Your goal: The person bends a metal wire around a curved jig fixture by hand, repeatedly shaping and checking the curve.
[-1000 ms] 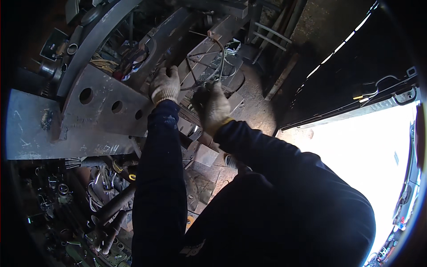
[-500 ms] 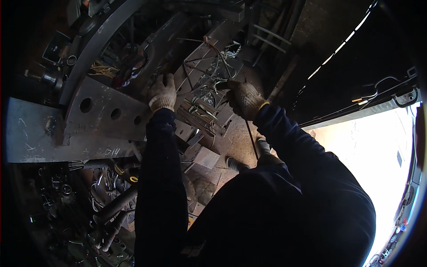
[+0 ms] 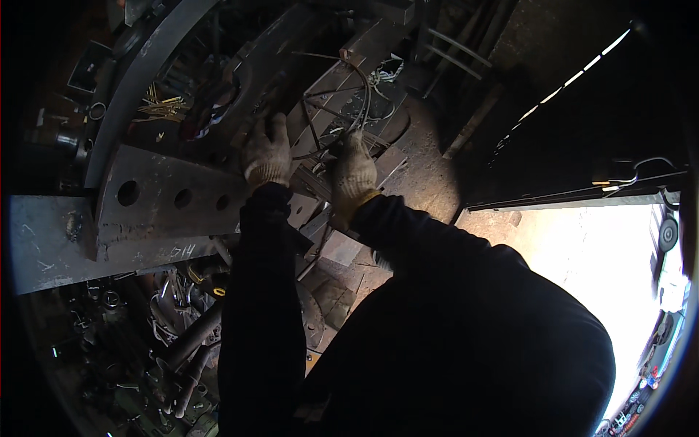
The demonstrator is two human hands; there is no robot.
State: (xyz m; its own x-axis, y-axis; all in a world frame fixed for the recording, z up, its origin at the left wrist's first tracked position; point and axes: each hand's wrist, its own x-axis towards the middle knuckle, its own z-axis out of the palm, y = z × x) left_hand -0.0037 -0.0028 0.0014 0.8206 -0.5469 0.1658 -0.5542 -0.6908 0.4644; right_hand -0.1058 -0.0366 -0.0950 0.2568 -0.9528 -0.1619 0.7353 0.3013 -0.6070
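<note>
My left hand, in a pale knit work glove, rests at the end of a dark steel plate with round holes. Its fingers look slightly apart, and I see nothing held in them. To its right, my right hand, in a matching glove with a yellow cuff edge, is closed around a dark cable. The cable rises from the fist and curves up toward a thin rod above. My right palm and the rest of the grip are hidden.
Long steel beams curve along the far left. Thin yellowish rods lie between them. Pipes and scrap crowd the lower left. A square plate lies by the floor, and a bright doorway opens on the right.
My right hand has swung left and slightly down, closer to my left hand, and the cable now bows above it. My left hand stays in about the same place.
</note>
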